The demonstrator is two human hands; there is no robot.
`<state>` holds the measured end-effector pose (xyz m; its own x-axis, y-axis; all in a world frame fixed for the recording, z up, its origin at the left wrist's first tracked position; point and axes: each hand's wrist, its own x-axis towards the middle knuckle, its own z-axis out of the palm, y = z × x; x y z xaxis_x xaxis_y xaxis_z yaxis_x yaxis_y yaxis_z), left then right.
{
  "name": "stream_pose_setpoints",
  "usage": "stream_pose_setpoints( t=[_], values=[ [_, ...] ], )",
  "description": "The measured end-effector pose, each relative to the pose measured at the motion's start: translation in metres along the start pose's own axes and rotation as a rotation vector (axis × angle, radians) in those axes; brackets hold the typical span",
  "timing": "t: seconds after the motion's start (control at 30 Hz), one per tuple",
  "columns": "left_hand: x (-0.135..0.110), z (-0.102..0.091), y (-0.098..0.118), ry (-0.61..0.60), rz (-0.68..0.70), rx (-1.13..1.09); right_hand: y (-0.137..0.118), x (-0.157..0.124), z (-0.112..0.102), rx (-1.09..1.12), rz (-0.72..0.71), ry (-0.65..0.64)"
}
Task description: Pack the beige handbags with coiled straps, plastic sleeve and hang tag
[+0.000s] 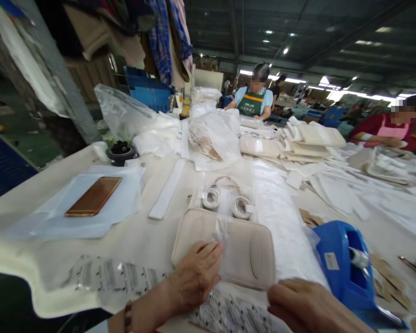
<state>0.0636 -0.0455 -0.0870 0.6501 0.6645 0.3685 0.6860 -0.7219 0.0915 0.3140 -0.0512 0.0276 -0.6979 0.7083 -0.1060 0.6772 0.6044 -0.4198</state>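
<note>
A flat beige bag [241, 249] lies on the table in front of me, with a clear plastic strip [222, 227] across its middle. My left hand [199, 273] rests on its near left part, fingers stretched out and lying flat. Close to the bag's near right corner is my right hand [298, 300], its fingers curled in; whatever they may hold is hidden. Two wrapped strap coils, a left one [211, 197] and a right one [241, 207], sit just beyond the bag. Clear plastic with dark print [235, 312] shows below the bag's near edge.
To the right stands a blue tape dispenser [345, 263]. A phone [94, 196] lies on pale sheets at the left, near a white strip [166, 189]. Stacked beige pieces [312, 138] and plastic wrapping [215, 136] fill the back. Two co-workers sit beyond, one in a green apron [251, 102].
</note>
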Motion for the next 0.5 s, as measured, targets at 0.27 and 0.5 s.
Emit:
stream_pose_setpoints(
  t=[0.27, 0.5],
  values=[
    [0.001, 0.002, 0.002, 0.077, -0.004, 0.008, 0.008, 0.135, 0.006, -0.578, -0.290, -0.178],
    [-0.001, 0.005, 0.002, 0.096, -0.004, 0.014, 0.011, 0.167, 0.003, -0.558, -0.156, -0.189]
  ],
)
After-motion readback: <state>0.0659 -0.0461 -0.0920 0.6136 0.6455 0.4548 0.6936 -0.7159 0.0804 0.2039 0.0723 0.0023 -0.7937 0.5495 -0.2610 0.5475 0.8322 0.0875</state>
